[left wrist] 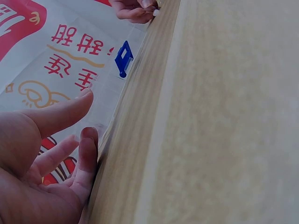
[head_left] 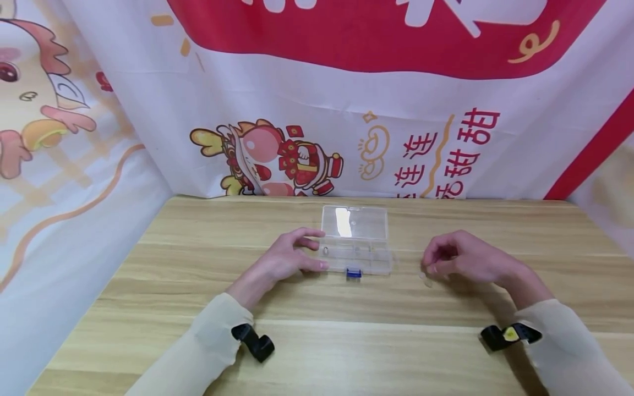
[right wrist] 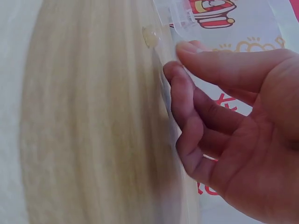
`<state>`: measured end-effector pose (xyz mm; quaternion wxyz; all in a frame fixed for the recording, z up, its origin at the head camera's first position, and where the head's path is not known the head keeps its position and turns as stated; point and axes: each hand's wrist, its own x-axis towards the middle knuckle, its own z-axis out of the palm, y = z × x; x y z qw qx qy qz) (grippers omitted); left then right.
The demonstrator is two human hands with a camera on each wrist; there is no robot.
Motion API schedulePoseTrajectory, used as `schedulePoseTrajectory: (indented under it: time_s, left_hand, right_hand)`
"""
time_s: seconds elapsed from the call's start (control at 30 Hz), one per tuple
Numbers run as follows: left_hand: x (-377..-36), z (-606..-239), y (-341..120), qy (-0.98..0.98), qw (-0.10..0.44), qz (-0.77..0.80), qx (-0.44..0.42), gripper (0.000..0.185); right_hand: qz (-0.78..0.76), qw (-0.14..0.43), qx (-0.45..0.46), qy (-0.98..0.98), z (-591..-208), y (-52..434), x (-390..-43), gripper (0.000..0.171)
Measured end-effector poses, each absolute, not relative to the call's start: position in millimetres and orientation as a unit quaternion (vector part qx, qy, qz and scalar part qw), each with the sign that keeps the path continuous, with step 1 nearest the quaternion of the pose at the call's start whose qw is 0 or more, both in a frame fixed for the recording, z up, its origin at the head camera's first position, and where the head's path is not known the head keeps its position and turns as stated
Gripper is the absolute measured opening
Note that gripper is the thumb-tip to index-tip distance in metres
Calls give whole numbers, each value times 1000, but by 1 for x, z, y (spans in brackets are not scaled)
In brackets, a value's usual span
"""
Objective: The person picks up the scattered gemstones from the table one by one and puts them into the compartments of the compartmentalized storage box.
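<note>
A clear plastic compartment box [head_left: 381, 266] lies on the table with its lid [head_left: 369, 223] raised at the back and a blue latch [head_left: 354, 273] at its front. My left hand [head_left: 292, 253] holds the box's left end, thumb at the front corner and index finger near the hinge. A tiny ring-like piece [head_left: 325, 251] shows in the left compartment. Right of the box, my right hand [head_left: 463, 256] is low over the table, fingers loosely bent, a gap between thumb and index fingertips. Small translucent yellowish pieces [right wrist: 152, 37] lie just beyond those fingertips.
The wooden table [head_left: 356, 352] runs back to a white and red printed cloth [head_left: 297, 88] that hangs behind it. More printed cloth [head_left: 99, 192] hangs along the left side. Black wrist cameras [head_left: 255, 341] are strapped over both sleeves.
</note>
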<state>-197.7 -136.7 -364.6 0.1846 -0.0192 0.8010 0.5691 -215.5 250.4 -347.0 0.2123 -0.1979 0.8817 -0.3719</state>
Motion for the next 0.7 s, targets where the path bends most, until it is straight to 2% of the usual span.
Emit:
schedulePoseTrajectory:
  time_s: [0.3, 0.7]
  left_hand:
    - [-199, -366, -138, 800, 191, 569, -16, 66]
    - [-199, -365, -138, 802, 191, 565, -17, 66]
  right_hand:
    - [-388, 148, -184, 891, -345, 244, -215, 11]
    - [-387, 109, -163, 901, -348, 237, -214, 22]
